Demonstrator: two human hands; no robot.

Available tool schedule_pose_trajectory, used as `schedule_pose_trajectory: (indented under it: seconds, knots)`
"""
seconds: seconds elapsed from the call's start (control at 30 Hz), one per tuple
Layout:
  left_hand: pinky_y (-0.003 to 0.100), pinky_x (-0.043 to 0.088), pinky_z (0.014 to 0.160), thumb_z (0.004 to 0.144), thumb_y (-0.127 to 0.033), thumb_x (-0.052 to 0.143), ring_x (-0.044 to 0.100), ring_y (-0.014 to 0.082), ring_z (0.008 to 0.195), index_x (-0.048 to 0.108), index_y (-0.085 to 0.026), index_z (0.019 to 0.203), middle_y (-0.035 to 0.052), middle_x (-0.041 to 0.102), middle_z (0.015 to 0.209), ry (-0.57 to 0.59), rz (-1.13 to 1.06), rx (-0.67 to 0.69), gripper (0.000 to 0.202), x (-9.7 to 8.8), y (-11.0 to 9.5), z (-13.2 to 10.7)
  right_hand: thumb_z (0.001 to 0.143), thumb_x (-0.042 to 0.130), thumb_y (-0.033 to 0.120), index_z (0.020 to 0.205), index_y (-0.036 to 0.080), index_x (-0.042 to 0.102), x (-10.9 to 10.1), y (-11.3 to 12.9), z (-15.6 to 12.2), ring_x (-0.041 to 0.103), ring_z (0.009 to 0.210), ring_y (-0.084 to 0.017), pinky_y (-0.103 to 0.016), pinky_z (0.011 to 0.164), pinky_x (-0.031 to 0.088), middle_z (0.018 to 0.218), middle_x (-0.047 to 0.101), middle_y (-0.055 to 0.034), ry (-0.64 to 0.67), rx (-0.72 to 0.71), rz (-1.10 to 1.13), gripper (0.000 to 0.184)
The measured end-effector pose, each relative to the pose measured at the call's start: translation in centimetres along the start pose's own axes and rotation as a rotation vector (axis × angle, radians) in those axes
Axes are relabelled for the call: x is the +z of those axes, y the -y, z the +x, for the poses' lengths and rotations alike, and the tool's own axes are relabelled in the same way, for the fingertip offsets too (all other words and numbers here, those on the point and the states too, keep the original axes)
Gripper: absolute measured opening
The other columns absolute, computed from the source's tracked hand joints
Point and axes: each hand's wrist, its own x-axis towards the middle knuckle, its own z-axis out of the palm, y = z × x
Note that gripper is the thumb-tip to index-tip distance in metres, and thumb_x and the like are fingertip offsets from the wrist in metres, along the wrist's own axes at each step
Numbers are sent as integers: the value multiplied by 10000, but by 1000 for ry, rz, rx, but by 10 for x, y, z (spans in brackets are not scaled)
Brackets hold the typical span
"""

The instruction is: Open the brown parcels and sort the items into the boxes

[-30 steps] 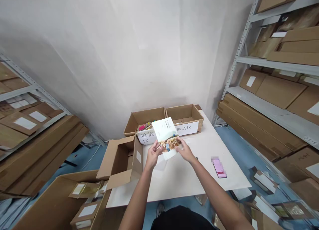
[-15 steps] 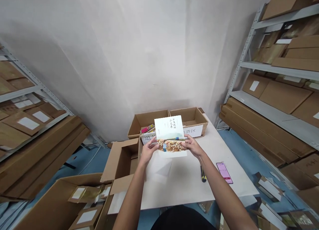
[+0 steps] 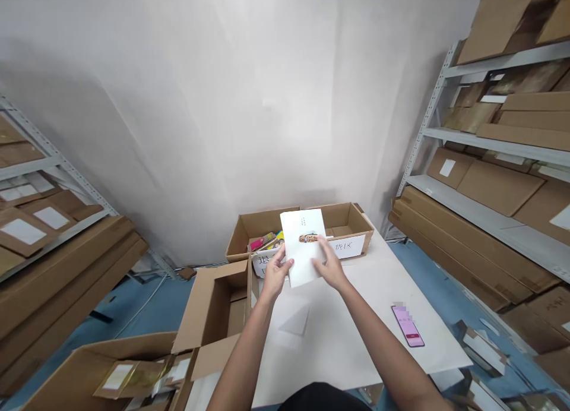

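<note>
My left hand (image 3: pixel 276 273) holds a thin white book (image 3: pixel 299 261) by its lower left edge, thumb on the face toward me. That face is mostly white, with small print near the top and a small coloured picture. My right hand (image 3: pixel 330 265) is closed at the book's right edge, its thumb and a fingertip lying on the white face. The book is raised over the table, in front of two cardboard boxes. Below it, a folded white sheet (image 3: pixel 294 322) lies on the white table (image 3: pixel 329 351).
An open-top box (image 3: pixel 262 221) with colourful books and another box (image 3: pixel 351 218) stand at the back, both with white labels. An open carton (image 3: pixel 227 304) is at the left. A phone (image 3: pixel 408 326) lies at the right. Shelves with boxes (image 3: pixel 490 173) flank both sides.
The book has turned from its illustrated cover to a mostly white face. My right hand has shifted inward onto that face. The yellow-black cutter on the table is out of sight now.
</note>
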Motion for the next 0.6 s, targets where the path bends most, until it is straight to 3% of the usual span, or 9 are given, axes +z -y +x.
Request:
schedule_pose_trajectory:
  seconds: [0.07, 0.13, 0.2, 0.3, 0.4, 0.5, 0.6]
  knots:
    - [456, 574, 1028, 772, -486, 846, 600, 367, 1333, 477, -237, 1573, 140, 516, 1589, 25, -51, -47, 916, -18, 0, 4, 727, 846, 451, 1490, 282, 508, -4, -14, 10, 455, 1468, -359, -564, 1225, 362, 1601, 470, -129, -136, 137, 30, 852]
    - [470, 575, 1022, 754, -495, 864, 624, 363, 1300, 477, -243, 1573, 148, 523, 1581, 40, -73, -68, 940, -33, 0, 8, 661, 885, 475, 1411, 254, 531, -3, -26, 17, 635, 1272, -367, -576, 1100, 489, 1410, 640, -150, -96, 267, 182, 858]
    - [468, 560, 1044, 757, -506, 864, 615, 354, 1312, 484, -251, 1569, 143, 546, 1562, 56, -47, -74, 932, -48, 1, 13, 643, 901, 476, 1305, 238, 553, 1, -34, 21, 726, 1089, -340, -549, 993, 560, 1171, 753, -116, -13, 315, 350, 785]
    - [437, 569, 1019, 786, -498, 842, 633, 328, 1280, 429, -290, 1600, 127, 591, 1518, 148, 49, -130, 936, -75, 3, 24, 638, 921, 460, 1203, 247, 566, 11, -37, 25, 751, 986, -307, -504, 930, 589, 1025, 784, -68, -5, 299, 454, 700]
    - [397, 612, 879, 787, -444, 843, 718, 274, 1063, 321, -313, 1644, 135, 664, 1408, 240, 114, -209, 1012, -105, 7, 38, 665, 909, 452, 1218, 254, 592, 24, -40, 35, 747, 993, -298, -471, 912, 594, 1055, 783, -67, -37, 299, 449, 667]
    - [342, 612, 767, 772, -390, 840, 719, 219, 908, 302, -290, 1651, 121, 722, 1261, 212, 125, -221, 1035, -132, 18, 57, 732, 848, 448, 1287, 249, 614, 40, -51, 51, 740, 996, -299, -443, 876, 594, 1079, 776, -80, -18, 324, 426, 634]
    - [316, 601, 753, 756, -356, 829, 703, 202, 908, 323, -255, 1643, 96, 731, 1187, 138, 135, -197, 1026, -153, 31, 81, 768, 777, 414, 1353, 258, 607, 59, -69, 78, 729, 979, -285, -413, 835, 589, 1075, 769, -71, -8, 324, 393, 628]
